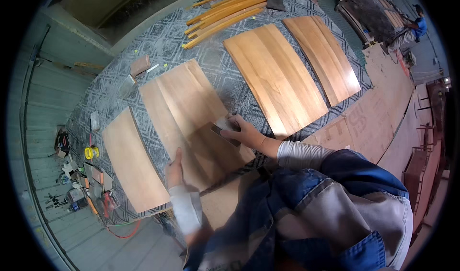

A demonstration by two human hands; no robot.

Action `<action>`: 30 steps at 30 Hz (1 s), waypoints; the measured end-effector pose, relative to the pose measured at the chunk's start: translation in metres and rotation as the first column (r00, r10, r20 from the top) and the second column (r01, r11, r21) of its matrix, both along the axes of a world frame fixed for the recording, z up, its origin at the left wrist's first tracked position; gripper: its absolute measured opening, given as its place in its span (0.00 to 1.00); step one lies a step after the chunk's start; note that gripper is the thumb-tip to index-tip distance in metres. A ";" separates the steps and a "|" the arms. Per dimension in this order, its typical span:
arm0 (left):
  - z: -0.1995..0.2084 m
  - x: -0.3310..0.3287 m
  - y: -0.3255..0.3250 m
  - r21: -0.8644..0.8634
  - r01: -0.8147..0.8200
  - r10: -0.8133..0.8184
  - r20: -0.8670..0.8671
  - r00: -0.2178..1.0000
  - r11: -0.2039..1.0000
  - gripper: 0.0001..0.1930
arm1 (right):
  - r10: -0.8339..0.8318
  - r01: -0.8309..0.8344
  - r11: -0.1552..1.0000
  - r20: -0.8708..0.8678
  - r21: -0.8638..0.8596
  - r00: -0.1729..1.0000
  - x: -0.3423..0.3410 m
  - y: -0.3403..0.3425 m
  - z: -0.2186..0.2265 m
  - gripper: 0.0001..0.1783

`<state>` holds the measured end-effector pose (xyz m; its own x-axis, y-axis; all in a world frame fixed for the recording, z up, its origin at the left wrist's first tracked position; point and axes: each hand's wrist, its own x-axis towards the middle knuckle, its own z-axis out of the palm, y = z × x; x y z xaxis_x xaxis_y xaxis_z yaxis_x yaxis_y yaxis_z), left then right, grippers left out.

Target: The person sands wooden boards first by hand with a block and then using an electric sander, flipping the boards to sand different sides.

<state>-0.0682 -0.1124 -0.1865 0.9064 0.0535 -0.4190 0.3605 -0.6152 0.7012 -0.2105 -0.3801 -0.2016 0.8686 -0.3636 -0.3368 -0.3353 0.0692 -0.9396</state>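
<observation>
In my right hand [245, 134] is a small dark sanding block [223, 125], its face against the top of a pale wooden panel [179, 96]. The hand is closed around the block, near the panel's right edge. My left hand [174, 172] grips the panel's near left edge, thumb up along the side and the other fingers hidden. A second pale panel [132, 158] lies left of it. To the right are two glossier, browner panels, a wide one [275, 74] and a narrower one [321, 57]. My body's shadow darkens the near part of the middle panel.
Yellowish wooden strips [225, 13] lie at the far side of the patterned cloth [206, 57]. Sanding pads [140, 65] sit at the far left. A yellow tape roll [91, 152] and cluttered tools stand at left. A co-worker [416, 25] sits at the far right.
</observation>
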 end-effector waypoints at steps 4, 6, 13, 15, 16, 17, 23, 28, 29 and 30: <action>0.126 -0.013 -0.012 0.043 0.287 -0.288 0.259 0.922 0.957 0.18 | 0.008 0.028 0.924 -0.093 0.380 0.996 0.019 0.001 0.024 0.30; 0.184 -0.044 -0.043 0.281 0.388 -0.479 0.483 0.733 0.878 0.14 | -0.147 0.037 0.814 0.142 0.580 0.979 0.039 0.012 0.020 0.31; 0.039 -0.115 -0.139 0.434 0.493 -0.645 0.345 0.682 0.754 0.13 | -0.263 0.112 0.628 0.075 0.770 0.962 0.042 -0.032 0.042 0.31; 0.010 -0.124 -0.144 0.306 0.503 -0.588 0.469 0.660 0.809 0.13 | -0.206 0.140 0.836 0.067 0.531 0.976 0.040 -0.040 0.020 0.32; 0.005 -0.120 -0.140 0.312 0.469 -0.563 0.476 0.676 0.826 0.14 | -0.179 0.143 0.911 0.058 0.387 0.982 0.041 -0.045 0.011 0.33; 0.001 -0.115 -0.128 0.312 0.441 -0.540 0.469 0.699 0.842 0.15 | -0.164 0.144 0.925 0.028 0.352 0.986 0.042 -0.053 0.005 0.36; -0.053 -0.089 0.020 0.565 -0.042 -0.146 0.284 0.948 0.824 0.35 | -0.149 0.140 0.985 0.087 0.102 0.985 0.044 -0.012 -0.055 0.41; -0.030 -0.107 -0.004 0.495 0.159 -0.300 0.221 0.928 0.854 0.25 | -0.152 0.155 0.988 0.137 -0.013 0.979 0.062 -0.024 -0.023 0.42; -0.028 -0.104 -0.001 0.381 0.223 -0.310 0.187 0.932 0.898 0.21 | -0.145 0.176 0.966 0.167 -0.188 0.975 0.066 -0.030 -0.025 0.41; -0.028 -0.093 0.013 0.382 0.162 -0.297 0.325 0.898 0.910 0.19 | -0.146 0.201 0.939 0.206 -0.280 0.968 0.071 -0.023 -0.030 0.41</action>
